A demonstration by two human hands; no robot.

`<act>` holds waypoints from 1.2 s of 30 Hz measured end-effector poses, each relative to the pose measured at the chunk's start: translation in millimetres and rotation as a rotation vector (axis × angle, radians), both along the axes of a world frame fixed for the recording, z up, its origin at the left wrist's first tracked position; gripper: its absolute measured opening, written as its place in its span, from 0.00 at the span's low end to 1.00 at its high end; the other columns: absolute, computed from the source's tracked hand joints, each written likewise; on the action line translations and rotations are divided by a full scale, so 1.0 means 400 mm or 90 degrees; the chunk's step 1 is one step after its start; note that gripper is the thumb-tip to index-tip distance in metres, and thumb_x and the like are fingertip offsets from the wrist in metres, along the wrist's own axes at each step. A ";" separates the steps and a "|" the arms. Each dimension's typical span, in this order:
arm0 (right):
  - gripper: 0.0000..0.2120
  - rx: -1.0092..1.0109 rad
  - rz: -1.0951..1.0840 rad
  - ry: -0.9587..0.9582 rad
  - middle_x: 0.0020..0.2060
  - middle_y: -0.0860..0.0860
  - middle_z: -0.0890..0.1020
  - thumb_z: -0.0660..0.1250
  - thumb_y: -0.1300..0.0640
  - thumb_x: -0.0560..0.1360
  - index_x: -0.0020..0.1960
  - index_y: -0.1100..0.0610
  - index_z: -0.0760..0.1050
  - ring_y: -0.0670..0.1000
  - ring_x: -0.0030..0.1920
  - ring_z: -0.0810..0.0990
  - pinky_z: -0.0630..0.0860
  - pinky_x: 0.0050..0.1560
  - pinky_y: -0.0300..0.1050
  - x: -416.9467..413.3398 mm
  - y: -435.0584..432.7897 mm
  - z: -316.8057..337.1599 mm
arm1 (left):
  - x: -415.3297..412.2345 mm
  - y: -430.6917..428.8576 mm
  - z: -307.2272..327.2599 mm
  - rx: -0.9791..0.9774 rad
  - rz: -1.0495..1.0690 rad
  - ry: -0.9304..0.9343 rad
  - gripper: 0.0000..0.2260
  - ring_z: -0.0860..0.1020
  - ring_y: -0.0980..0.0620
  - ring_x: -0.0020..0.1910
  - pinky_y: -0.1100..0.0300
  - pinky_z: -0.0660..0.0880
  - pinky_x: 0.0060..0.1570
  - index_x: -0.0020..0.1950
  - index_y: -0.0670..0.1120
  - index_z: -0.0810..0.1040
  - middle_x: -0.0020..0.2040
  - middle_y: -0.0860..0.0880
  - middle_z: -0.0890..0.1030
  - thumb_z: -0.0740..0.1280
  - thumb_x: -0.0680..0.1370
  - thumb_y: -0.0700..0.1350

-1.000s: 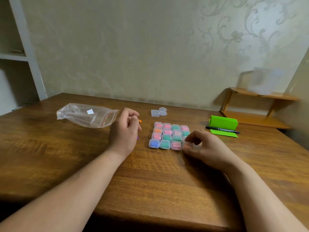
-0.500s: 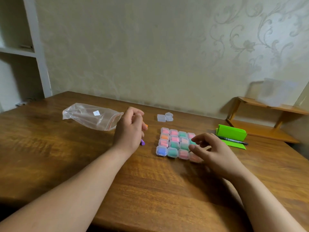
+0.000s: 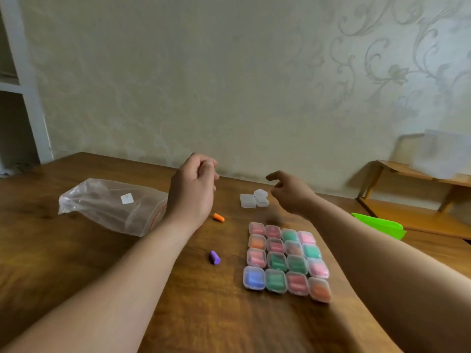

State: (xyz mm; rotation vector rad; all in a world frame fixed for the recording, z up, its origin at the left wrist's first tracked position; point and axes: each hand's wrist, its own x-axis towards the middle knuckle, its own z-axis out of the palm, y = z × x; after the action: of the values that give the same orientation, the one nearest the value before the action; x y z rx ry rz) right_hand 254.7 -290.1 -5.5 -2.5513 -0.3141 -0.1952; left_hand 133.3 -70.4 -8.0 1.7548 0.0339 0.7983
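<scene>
Table point(image 3: 76, 276) holds plastic bag point(image 3: 109, 207), orange earplug point(image 3: 219, 217), purple earplug point(image 3: 214, 257), empty cases point(image 3: 248, 200).

the wooden table point(image 3: 76, 263) ran brown and grained from its near edge back to the wall. on its left side lay a clear zip bag point(image 3: 109, 207), slumped, its mouth toward the middle. just right of that mouth an orange plug point(image 3: 219, 217) lay on the bare wood, and nearer the front, apart from it, a purple plug point(image 3: 214, 257). right of the purple one sat sixteen small clear cases point(image 3: 285, 261), packed edge to edge four by four, coloured inside. behind them, near the wall, a few empty cases point(image 3: 253, 199) huddled touching. a green folded piece point(image 3: 379, 224) lay far right.
</scene>
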 end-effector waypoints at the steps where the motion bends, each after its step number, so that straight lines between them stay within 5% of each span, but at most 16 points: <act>1: 0.21 -0.010 -0.001 0.017 0.66 0.54 0.81 0.64 0.60 0.84 0.75 0.47 0.74 0.54 0.61 0.81 0.80 0.64 0.52 0.034 0.013 -0.004 | 0.002 0.006 -0.005 0.016 0.009 -0.010 0.12 0.80 0.53 0.40 0.60 0.76 0.38 0.55 0.50 0.80 0.45 0.50 0.83 0.58 0.89 0.47; 5: 0.16 -0.053 -0.002 0.079 0.64 0.53 0.81 0.67 0.54 0.84 0.71 0.49 0.78 0.55 0.60 0.81 0.80 0.61 0.49 0.132 0.065 -0.016 | 0.004 0.033 -0.024 0.045 0.062 -0.038 0.12 0.79 0.53 0.37 0.48 0.77 0.38 0.52 0.51 0.80 0.42 0.53 0.82 0.59 0.88 0.47; 14: 0.12 -0.176 -0.065 0.106 0.51 0.55 0.86 0.75 0.53 0.77 0.57 0.59 0.85 0.55 0.51 0.85 0.85 0.58 0.54 0.226 0.111 -0.027 | 0.005 0.046 -0.075 0.085 0.114 -0.071 0.12 0.75 0.53 0.32 0.57 0.66 0.30 0.46 0.51 0.78 0.36 0.54 0.80 0.59 0.86 0.48; 19: 0.16 0.081 -0.061 -0.004 0.54 0.53 0.84 0.72 0.54 0.78 0.64 0.55 0.80 0.54 0.48 0.84 0.84 0.50 0.53 0.139 0.104 0.023 | -0.012 0.036 -0.076 0.081 0.105 -0.064 0.11 0.76 0.53 0.32 0.58 0.67 0.30 0.47 0.51 0.79 0.36 0.54 0.79 0.59 0.86 0.48; 23: 0.15 0.424 0.049 0.036 0.52 0.56 0.85 0.75 0.57 0.77 0.63 0.59 0.80 0.54 0.47 0.85 0.84 0.57 0.58 -0.058 0.132 0.057 | -0.063 0.026 -0.060 0.085 0.060 -0.070 0.10 0.77 0.54 0.33 0.54 0.75 0.29 0.50 0.52 0.79 0.37 0.54 0.79 0.60 0.86 0.49; 26: 0.07 0.595 0.142 0.097 0.49 0.57 0.86 0.73 0.60 0.80 0.57 0.59 0.83 0.53 0.49 0.85 0.83 0.52 0.51 -0.246 0.166 0.035 | -0.120 0.028 -0.057 0.087 -0.002 -0.061 0.08 0.80 0.53 0.38 0.47 0.82 0.34 0.52 0.54 0.79 0.39 0.53 0.80 0.61 0.87 0.51; 32: 0.08 0.562 0.228 0.060 0.51 0.49 0.88 0.72 0.58 0.81 0.60 0.53 0.83 0.49 0.51 0.87 0.83 0.49 0.42 -0.428 0.228 -0.034 | -0.231 0.067 -0.100 0.083 -0.134 0.032 0.11 0.84 0.55 0.54 0.49 0.84 0.56 0.70 0.57 0.77 0.52 0.55 0.85 0.66 0.87 0.51; 36: 0.11 0.620 0.255 0.102 0.54 0.53 0.88 0.67 0.63 0.83 0.62 0.53 0.83 0.54 0.56 0.87 0.84 0.59 0.53 -0.440 0.230 -0.048 | -0.243 0.066 -0.111 0.093 -0.105 0.047 0.15 0.84 0.56 0.57 0.51 0.84 0.59 0.73 0.59 0.76 0.58 0.55 0.84 0.67 0.86 0.54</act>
State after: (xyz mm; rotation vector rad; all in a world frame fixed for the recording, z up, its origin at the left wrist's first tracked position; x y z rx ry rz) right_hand 78.9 -197.9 -24.6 -1.4966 -0.5057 0.0193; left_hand 36.1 -43.9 -52.6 1.8970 -0.1211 0.6284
